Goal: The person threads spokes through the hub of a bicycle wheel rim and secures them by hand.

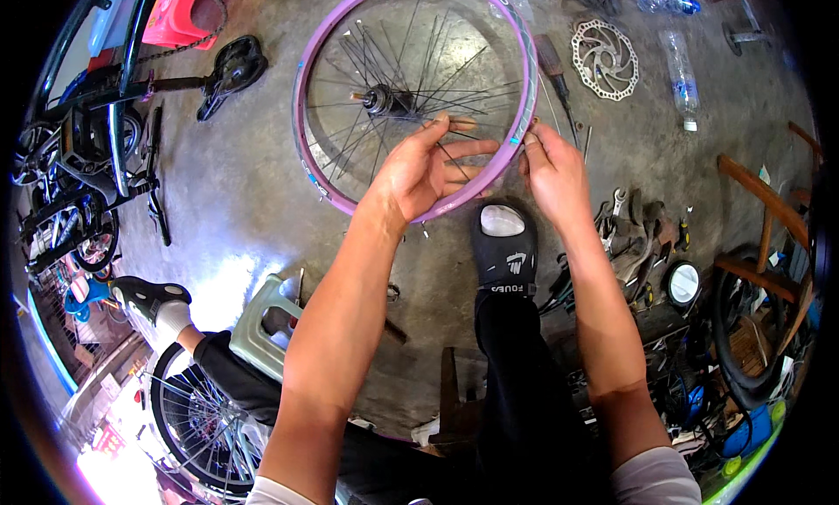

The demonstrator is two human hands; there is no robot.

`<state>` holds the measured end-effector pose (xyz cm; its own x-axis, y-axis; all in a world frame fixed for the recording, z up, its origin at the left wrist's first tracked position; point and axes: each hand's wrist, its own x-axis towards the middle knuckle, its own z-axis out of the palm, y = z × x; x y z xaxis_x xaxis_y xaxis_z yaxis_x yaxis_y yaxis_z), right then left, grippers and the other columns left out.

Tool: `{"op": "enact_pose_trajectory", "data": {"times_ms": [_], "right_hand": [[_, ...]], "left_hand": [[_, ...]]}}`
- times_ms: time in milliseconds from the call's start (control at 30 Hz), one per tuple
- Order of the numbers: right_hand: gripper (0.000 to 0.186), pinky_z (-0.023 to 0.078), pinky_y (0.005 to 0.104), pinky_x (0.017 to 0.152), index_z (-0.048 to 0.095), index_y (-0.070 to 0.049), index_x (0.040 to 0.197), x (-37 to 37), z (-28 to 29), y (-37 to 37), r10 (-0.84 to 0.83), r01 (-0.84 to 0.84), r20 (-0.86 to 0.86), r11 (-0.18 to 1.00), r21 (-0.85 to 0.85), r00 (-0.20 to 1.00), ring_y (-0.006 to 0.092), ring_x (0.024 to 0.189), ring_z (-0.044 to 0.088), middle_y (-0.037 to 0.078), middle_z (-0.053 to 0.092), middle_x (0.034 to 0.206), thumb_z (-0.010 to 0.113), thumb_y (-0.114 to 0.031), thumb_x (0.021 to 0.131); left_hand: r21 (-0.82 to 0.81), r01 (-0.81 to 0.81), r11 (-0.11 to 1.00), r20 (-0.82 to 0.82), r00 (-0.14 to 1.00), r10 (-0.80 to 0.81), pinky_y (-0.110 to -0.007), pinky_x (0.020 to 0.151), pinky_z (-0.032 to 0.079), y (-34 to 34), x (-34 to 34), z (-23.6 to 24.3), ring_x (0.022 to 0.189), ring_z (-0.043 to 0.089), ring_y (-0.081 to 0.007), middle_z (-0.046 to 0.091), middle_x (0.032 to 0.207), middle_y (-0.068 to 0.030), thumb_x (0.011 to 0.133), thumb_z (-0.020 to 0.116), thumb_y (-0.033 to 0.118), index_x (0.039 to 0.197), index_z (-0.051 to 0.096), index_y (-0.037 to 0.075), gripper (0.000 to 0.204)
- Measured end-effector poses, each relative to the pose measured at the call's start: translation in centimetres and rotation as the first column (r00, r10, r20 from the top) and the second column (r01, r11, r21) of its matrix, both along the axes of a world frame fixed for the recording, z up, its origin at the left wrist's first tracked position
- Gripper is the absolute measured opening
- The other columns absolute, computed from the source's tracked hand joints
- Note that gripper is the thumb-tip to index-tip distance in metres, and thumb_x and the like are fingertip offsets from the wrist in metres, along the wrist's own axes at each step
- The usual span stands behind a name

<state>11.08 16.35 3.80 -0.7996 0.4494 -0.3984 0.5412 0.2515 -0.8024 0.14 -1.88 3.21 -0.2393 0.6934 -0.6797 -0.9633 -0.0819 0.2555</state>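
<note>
Bare forearms reach up from the lower edge to a round pink-rimmed bicycle wheel with thin black spokes [411, 94], standing on the grey concrete floor [245, 199]. Left hand [426, 166], fingers spread open, presses among the spokes; right hand [552, 171] pinches the rim, fingertips partly hidden. A black slip-on shoe [505, 247] sits just below.

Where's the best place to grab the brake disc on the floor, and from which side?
Take the brake disc by its outer toothed ring, from above. It lies flat on the concrete floor, and its open cutouts probably let fingers hook under the ring.
</note>
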Motion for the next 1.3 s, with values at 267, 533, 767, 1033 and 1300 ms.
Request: {"op": "enact_pose_trajectory", "data": {"times_ms": [267,533,767,1033,1300], "right_hand": [[0.022,0.050,0.0327,0.061,0.058,-0.003,0.120,2.0,-0.6,-0.4,-0.241,0.210,-0.168,0.960,-0.183,0.956,0.0177,0.065,0.062,0.010,0.066,0.076,0.054,-0.011,0.099],[0.022,0.049,0.0327,0.061,0.060,-0.004,0.119,1.6,-0.3,-1.5,-0.202,0.147,-0.283,0.968,-0.204,0.938,0.0176,0.065,0.062,0.009,0.065,0.074,0.056,-0.009,0.098],[0.017,0.050,0.0420,0.067,0.057,-0.001,0.108,0.0,0.0,-1.6,-0.121,0.113,-0.364,0.993,-0.043,0.923,0.0358,0.073,0.068,0.020,0.068,0.082,0.059,-0.012,0.095],[0.013,0.050,0.0296,0.064,0.057,-0.002,0.108,1.4,-0.8,-0.5,-0.469,0.257,-0.290,0.796,-0.548,0.834,0.0151,0.070,0.063,0.012,0.071,0.092,0.060,-0.013,0.100],[0.016,0.052,0.0274,0.072,0.056,0.000,0.113,2.2,-0.8,0.1,-0.529,0.210,-0.279,0.685,-0.697,0.802,0.0127,0.079,0.062,0.013,0.071,0.102,0.056,-0.010,0.101]], "left_hand": [[0.024,-0.020,1.000,-0.002,1.000,0.020,-0.059,0.090,0.056,-0.5,0.0,-0.3,0.104,0.070,-0.0429,0.059,0.133,-0.0288,0.107,0.042,0.043,0.129,0.045,0.011,0.039],[-0.005,0.004,1.000,-0.050,0.999,-0.005,-0.053,0.083,0.061,0.1,0.1,0.2,0.100,0.071,-0.0414,0.061,0.127,-0.0293,0.107,0.040,0.044,0.131,0.043,0.007,0.044],[0.007,-0.006,1.000,0.022,1.000,0.005,-0.053,0.082,0.061,0.0,-0.6,0.8,0.098,0.071,-0.0417,0.057,0.132,-0.0301,0.108,0.040,0.040,0.131,0.045,0.008,0.039],[-0.039,0.044,0.998,-0.005,0.999,-0.045,-0.055,0.086,0.059,0.1,-0.8,1.4,0.107,0.069,-0.0403,0.059,0.131,-0.0285,0.108,0.041,0.043,0.136,0.042,0.008,0.045],[-0.002,0.056,0.998,0.054,0.997,-0.056,-0.056,0.087,0.058,-0.5,-1.3,1.4,0.108,0.068,-0.0403,0.060,0.129,-0.0282,0.108,0.041,0.042,0.135,0.043,0.007,0.044]]}}
